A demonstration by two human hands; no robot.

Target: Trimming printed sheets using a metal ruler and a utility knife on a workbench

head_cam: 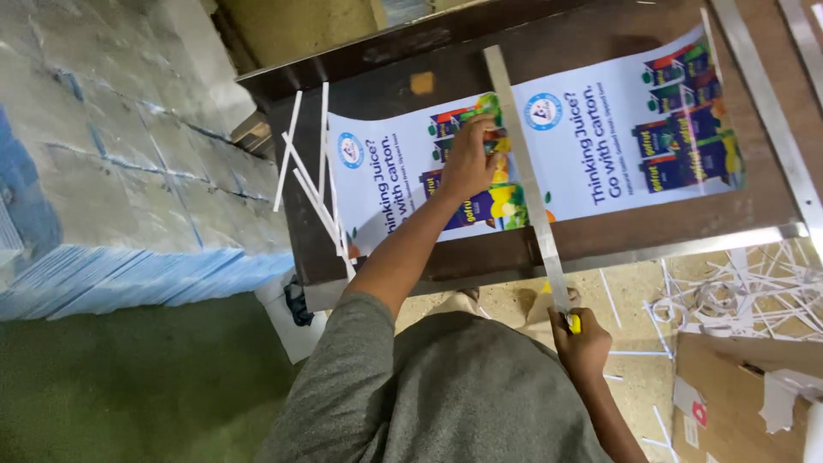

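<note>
Nearest the camera, at 5 o'clock, the right hand [583, 343] is closed around a yellow-tipped cutter [573, 323] at the near end of a long metal ruler [525, 171], just past the bench [600, 244] edge. The ruler's long axis runs from that hand up toward 12 o'clock across the printed poster sheet [591, 137], between its two repeated panels. Farther out, the left hand [470, 159] presses flat, fingers spread, on the sheet beside the ruler; cut white strips [313, 184] lie at 10 o'clock.
</note>
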